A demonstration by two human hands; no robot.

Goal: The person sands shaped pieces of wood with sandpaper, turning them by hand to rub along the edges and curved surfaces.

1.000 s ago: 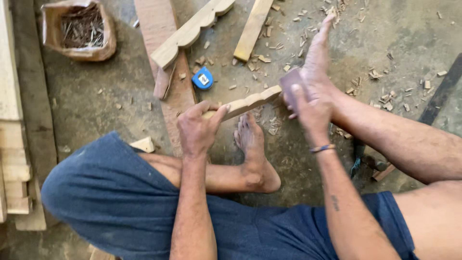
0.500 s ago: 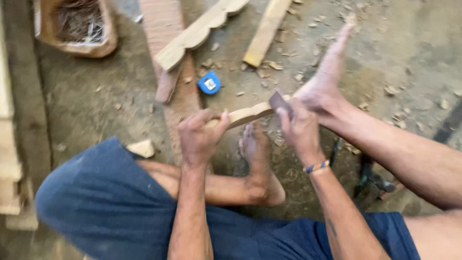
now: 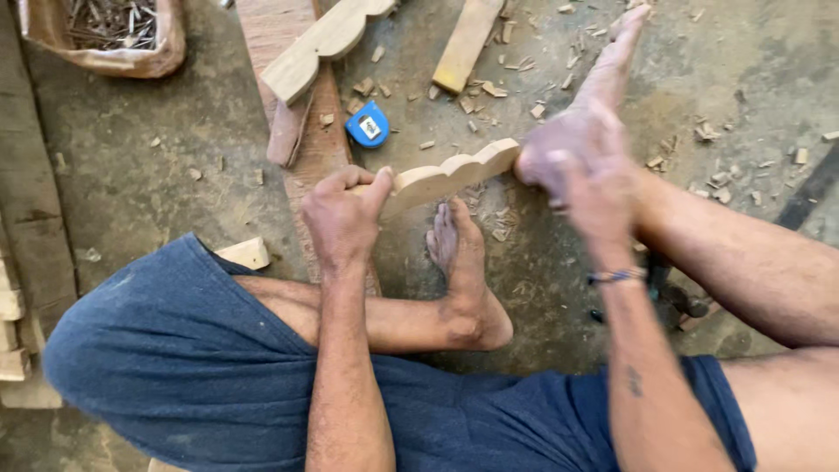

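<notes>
My left hand (image 3: pixel 341 218) grips the near end of a pale wooden strip with a scalloped edge (image 3: pixel 446 175), held level above the floor. The strip's far end butts against my right foot (image 3: pixel 603 87), which stands on its heel. My right hand (image 3: pixel 594 188) is blurred and curled at that far end, over the strip's tip. The dark sanding sheet it held a moment ago is hidden under the fingers. My left foot (image 3: pixel 459 253) lies on the floor below the strip.
A blue tape measure (image 3: pixel 367 127) lies just beyond the strip. A second scalloped piece (image 3: pixel 319 44) rests on a reddish board (image 3: pixel 262 26), next to a short plank (image 3: pixel 463 39). A bag of nails (image 3: pixel 105 35) sits far left. Wood chips litter the concrete; stacked timber (image 3: pixel 13 323) lines the left edge.
My right hand slid from partway along the strip out to its far end by my foot, and the dark sheet is now covered. My left hand kept its grip.
</notes>
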